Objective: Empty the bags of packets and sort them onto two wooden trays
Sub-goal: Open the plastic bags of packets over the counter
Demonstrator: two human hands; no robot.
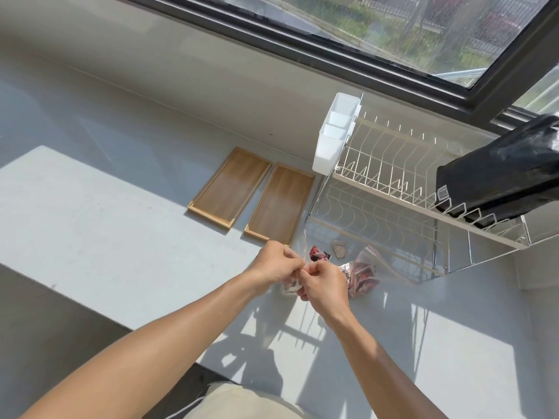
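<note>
Two bare wooden trays lie side by side on the grey counter, the left tray (230,186) and the right tray (281,200). In front of them my left hand (276,264) and my right hand (323,282) meet, both pinched on the top edge of a clear plastic bag (290,287). A red and black packet (318,254) shows through the plastic just beyond my hands. A second clear bag (363,275) with several red and silver packets lies to the right, under the rack. A small brown packet (340,248) lies behind it.
A white wire dish rack (393,189) stands at the right with a white plastic cutlery holder (334,137) on its left end and a black plastic bag (502,170) on top. A dark-framed window (363,55) runs along the back.
</note>
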